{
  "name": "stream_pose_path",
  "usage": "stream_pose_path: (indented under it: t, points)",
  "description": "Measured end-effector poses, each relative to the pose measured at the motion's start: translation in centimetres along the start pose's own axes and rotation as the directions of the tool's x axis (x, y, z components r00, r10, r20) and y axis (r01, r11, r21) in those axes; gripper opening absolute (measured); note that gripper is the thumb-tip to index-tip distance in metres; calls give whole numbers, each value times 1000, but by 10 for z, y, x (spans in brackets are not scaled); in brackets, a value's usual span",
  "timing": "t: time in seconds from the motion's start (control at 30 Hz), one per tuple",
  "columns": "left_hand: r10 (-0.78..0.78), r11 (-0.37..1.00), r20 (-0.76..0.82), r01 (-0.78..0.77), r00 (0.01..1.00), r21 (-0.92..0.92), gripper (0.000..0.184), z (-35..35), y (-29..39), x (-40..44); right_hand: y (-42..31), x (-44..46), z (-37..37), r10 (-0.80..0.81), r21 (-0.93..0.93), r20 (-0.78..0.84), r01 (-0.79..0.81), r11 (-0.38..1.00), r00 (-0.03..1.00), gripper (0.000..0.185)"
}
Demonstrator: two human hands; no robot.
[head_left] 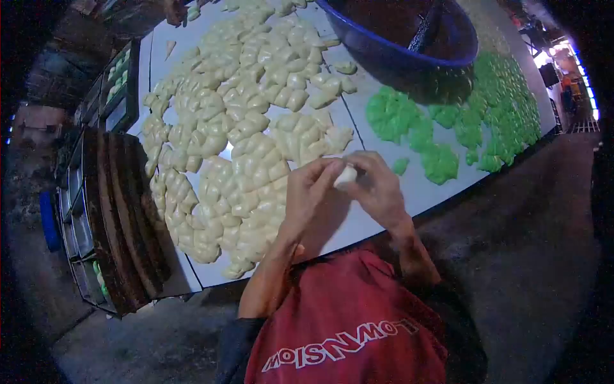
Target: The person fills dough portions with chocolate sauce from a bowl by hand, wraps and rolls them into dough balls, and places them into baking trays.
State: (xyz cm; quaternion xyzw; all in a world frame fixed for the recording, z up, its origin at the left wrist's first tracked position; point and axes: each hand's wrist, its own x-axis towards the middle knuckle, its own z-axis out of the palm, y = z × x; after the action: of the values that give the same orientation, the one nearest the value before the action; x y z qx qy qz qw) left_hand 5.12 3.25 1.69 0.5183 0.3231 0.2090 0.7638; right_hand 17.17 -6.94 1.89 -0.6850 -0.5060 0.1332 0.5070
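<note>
Between my two hands is a small piece of pale dough [346,177], held above the white tabletop near its front edge. My left hand [312,191] pinches it from the left with thumb and fingers. From the other side my right hand [378,187] curls its fingers around the same piece. Many cream-coloured dough pieces [256,160] lie packed together on the table, left of and beyond my hands. Bright green dough pieces [440,163] lie to the right, a small one [400,166] close to my right hand.
A large blue basin [409,54] with dark brown contents and a tool handle [425,29] stands at the back. Stacked dark trays [121,211] rest at the table's left end, some with green and pale pieces. Another person's hand [174,11] shows at the far edge.
</note>
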Motion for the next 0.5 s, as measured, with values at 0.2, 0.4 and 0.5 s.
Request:
stream_pose_path:
  t: [0.2,0.4,0.5]
  points:
    - [250,624,116,-252,961,739,32,-5,-19,-25,17,-50,-7,367,-201,238,-324,925,899,20]
    - [50,504,231,-225,972,834,34,0,-22,-27,28,21,-18,427,-240,-46,-424,873,903,24]
    - [129,506,199,-237,972,829,35,2,-8,-16,82,86,-5,-7,-501,-98,-44,864,995,29]
